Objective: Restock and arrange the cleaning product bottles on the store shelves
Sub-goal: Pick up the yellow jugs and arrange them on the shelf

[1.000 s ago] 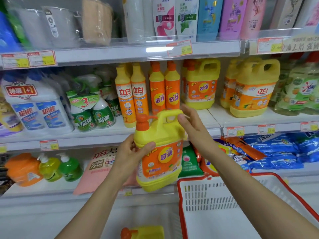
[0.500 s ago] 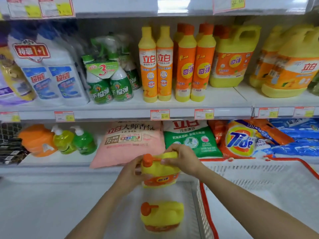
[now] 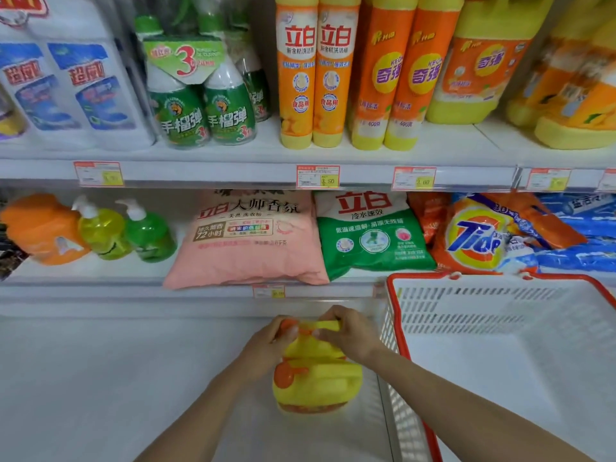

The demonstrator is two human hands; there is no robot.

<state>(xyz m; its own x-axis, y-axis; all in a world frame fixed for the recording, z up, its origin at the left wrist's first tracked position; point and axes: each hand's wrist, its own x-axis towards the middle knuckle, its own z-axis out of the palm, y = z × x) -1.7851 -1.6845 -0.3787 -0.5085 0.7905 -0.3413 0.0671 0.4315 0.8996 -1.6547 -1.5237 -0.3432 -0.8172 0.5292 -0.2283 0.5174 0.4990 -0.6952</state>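
A yellow jug [image 3: 308,348] with an orange cap sits low in view at six o'clock, held over a second jug [image 3: 316,385] on the white floor. The left hand [image 3: 270,341] is closed around the cap side; the right hand [image 3: 350,335] is curled on the handle. At three o'clock stands the basket [image 3: 396,328]. To set it down well, I would keep it upright, ease it beside the other jug rather than onto it, and release only once its base sits flat.

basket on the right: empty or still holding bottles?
Empty, as far as shown. The white basket shows only a bare floor and slotted walls; its near corner is out of frame. Both yellow jugs sit outside it, left of its red rim.
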